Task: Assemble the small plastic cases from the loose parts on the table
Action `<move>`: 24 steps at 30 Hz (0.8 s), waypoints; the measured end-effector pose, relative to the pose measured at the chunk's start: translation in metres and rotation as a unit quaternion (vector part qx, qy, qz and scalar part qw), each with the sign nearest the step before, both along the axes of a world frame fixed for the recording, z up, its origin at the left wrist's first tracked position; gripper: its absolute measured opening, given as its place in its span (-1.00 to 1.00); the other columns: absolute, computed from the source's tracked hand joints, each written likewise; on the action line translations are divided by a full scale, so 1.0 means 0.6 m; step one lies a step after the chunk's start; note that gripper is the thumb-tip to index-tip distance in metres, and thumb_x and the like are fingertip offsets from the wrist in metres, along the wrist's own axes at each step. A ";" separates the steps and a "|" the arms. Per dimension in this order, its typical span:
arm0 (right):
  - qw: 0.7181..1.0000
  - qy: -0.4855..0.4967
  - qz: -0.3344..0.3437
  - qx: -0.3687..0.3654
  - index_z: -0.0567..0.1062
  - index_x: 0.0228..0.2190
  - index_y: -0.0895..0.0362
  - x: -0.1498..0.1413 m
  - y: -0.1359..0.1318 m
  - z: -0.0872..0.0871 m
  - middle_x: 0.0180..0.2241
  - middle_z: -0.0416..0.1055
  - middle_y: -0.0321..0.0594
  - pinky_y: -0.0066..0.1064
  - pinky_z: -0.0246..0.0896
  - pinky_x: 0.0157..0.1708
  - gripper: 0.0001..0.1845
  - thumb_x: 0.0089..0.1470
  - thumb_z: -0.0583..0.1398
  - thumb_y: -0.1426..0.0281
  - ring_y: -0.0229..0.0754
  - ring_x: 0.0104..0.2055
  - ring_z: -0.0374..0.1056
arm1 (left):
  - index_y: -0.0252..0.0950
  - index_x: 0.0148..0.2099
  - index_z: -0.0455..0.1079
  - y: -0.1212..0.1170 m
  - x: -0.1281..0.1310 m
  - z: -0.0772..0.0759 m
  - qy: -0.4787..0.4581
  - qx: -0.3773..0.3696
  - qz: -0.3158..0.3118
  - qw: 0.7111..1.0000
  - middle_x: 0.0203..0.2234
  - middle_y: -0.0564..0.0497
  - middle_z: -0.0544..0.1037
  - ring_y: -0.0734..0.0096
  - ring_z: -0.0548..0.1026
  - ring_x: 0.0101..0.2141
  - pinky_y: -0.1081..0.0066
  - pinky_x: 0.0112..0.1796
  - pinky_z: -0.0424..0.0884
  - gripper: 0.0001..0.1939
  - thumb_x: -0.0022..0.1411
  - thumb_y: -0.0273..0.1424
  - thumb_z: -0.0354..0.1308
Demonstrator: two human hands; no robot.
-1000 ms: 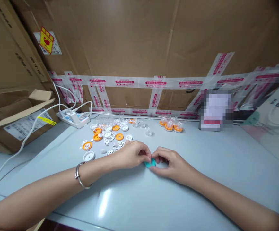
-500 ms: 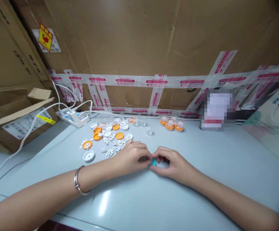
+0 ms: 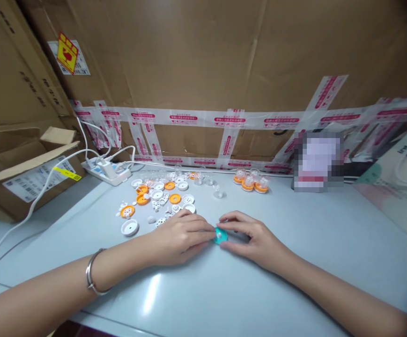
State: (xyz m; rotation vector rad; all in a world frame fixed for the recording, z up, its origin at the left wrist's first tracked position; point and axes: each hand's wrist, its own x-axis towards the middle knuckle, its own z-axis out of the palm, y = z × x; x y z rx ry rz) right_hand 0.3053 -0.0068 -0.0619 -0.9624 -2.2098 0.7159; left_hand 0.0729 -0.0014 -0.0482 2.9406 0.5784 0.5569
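Note:
A small round teal plastic disc (image 3: 220, 235) with a pale spot at its centre is between my two hands, just above or on the table. My left hand (image 3: 184, 236) has its fingers fairly straight and close together, with the tips on the disc's left edge; its thumb is mostly hidden. From the other side, my right hand (image 3: 255, 236) curves thumb and fingers around the disc's edge. Beyond my left hand lie loose white wheel-like parts (image 3: 161, 220), a white round cup (image 3: 129, 228) and orange rings (image 3: 174, 199).
Clear domes (image 3: 218, 193) lie behind the parts. Several orange-based domed pieces (image 3: 247, 183) are grouped at the back. A power strip (image 3: 110, 173) with white cables and an open carton (image 3: 31, 173) stand left. A blurred-out object (image 3: 318, 161) and pale bag (image 3: 400, 182) are at right.
The teal disc now shows its flat face instead of a thin edge. My left hand has shifted left and its fingers have straightened from a pinch. The right fingers have spread slightly.

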 end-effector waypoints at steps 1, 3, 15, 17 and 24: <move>1.000 0.004 0.004 0.003 0.52 -0.21 0.09 0.000 -0.001 0.001 -0.19 0.44 -0.16 -0.38 0.29 -0.14 -0.74 -0.02 0.25 0.39 -0.18 -0.18 0.39 | -0.28 0.05 0.29 -0.001 0.001 -0.001 0.002 0.006 0.001 1.000 -0.12 -0.06 0.50 0.36 0.40 -0.09 0.31 -0.09 0.19 -0.70 0.31 -0.47 -0.08; 1.000 0.011 0.009 0.004 0.51 -0.20 0.10 0.000 -0.003 0.003 -0.23 0.49 -0.18 -0.39 0.31 -0.17 -0.74 0.00 0.24 0.40 -0.19 -0.21 0.41 | -0.28 0.06 0.29 -0.002 0.001 -0.001 0.007 0.015 0.004 1.000 -0.11 -0.06 0.51 0.36 0.39 -0.07 0.31 -0.08 0.18 -0.70 0.31 -0.47 -0.09; 0.992 -0.024 -0.016 0.123 0.55 -0.29 0.05 0.004 -0.007 -0.004 -0.35 0.59 -0.26 -0.29 0.29 -0.24 -0.84 0.01 0.26 0.37 -0.15 -0.26 0.46 | -0.27 0.13 0.20 -0.011 0.001 -0.002 0.028 0.010 0.030 0.999 -0.08 -0.07 0.48 0.36 0.39 -0.09 0.32 -0.12 0.12 -0.65 0.33 -0.45 -0.13; 0.990 -0.028 -0.017 0.134 0.54 -0.27 0.04 0.004 -0.008 -0.004 -0.36 0.59 -0.26 -0.29 0.28 -0.24 -0.83 0.01 0.25 0.37 -0.15 -0.26 0.46 | -0.26 0.14 0.20 -0.011 0.001 -0.003 0.028 0.008 0.035 0.999 -0.09 -0.07 0.48 0.35 0.40 -0.10 0.32 -0.13 0.11 -0.65 0.33 -0.45 -0.13; 0.985 -0.044 -0.002 0.169 0.52 -0.23 0.02 0.007 -0.010 -0.007 -0.32 0.59 -0.25 -0.30 0.25 -0.24 -0.82 0.06 0.21 0.37 -0.17 -0.27 0.48 | -0.24 0.14 0.20 -0.011 0.003 -0.003 0.026 0.009 0.033 0.999 -0.13 -0.04 0.50 0.38 0.40 -0.12 0.32 -0.16 0.09 -0.64 0.32 -0.48 -0.11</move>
